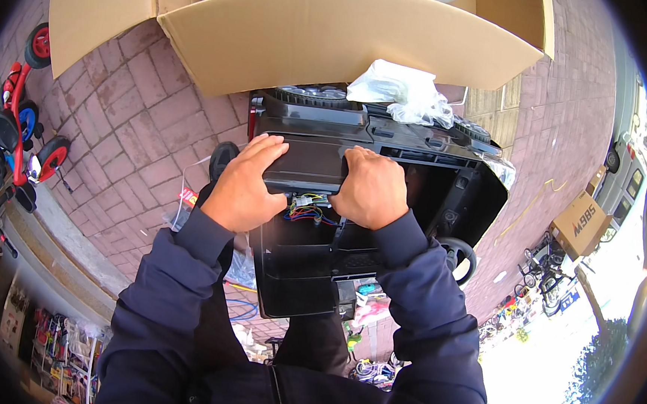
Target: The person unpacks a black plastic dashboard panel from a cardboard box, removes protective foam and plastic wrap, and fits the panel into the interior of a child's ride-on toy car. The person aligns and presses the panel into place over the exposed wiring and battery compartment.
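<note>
The left hand (246, 181) and right hand (372, 187) have their grip closed on opposite ends of a smooth, boxy black panel (306, 162), at the hard-plastic ride-on car body (290, 297). Best keep it level, pressure even, and the thin, coloured wires (311, 212) unpinched beneath its edge.

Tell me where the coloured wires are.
In the head view, the coloured wires show just left of centre, below the dark panel, between the left hand and right hand.
</note>
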A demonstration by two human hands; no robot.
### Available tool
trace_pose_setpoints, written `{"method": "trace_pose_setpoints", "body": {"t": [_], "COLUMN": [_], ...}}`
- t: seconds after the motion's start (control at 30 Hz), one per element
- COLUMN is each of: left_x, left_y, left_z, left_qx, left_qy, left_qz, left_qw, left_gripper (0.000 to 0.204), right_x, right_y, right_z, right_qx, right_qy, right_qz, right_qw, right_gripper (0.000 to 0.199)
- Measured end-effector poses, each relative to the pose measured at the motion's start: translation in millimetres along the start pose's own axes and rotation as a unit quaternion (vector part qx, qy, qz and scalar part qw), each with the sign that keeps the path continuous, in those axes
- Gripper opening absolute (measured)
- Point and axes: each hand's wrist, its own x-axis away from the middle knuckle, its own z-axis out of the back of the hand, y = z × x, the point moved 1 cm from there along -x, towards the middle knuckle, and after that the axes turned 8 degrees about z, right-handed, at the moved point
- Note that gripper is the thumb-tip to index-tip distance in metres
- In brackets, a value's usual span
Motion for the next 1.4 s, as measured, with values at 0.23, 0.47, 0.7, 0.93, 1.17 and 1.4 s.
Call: {"method": "trace_pose_setpoints", "body": {"t": [0.23,0.47,0.7,0.93,1.17,1.4], "left_x": [-37,-61,-72,-68,-77,7], "left_y": [44,51,46,57,60,42], "left_z": [-8,-38,-34,-29,-29,-25], "left_qx": [-0.185,-0.227,-0.207,-0.241,-0.26,-0.225], "left_qy": [-0.151,-0.194,-0.222,-0.251,-0.208,0.122], "left_qz": [-0.076,-0.057,0.011,0.02,0.065,-0.036], "left_qw": [0.968,0.953,0.953,0.937,0.941,0.966], "left_gripper": [0.054,0.035,0.035,0.04,0.032,0.086], "right_x": [-2,-10,-17,19,-11,4], "right_y": [6,9,17,9,23,29], "right_z": [-3,0,-21,87,-17,-33], "right_qx": [0.009,0.004,-0.004,-0.364,-0.073,-0.132], "right_qy": [-0.013,-0.013,0.009,0.249,0.365,0.292], "right_qz": [0.015,0.029,0.039,-0.046,-0.061,-0.154], "right_qw": [1.0,0.999,0.999,0.896,0.926,0.935], "right_gripper": [0.018,0.019,0.022,0.036,0.027,0.031]}}
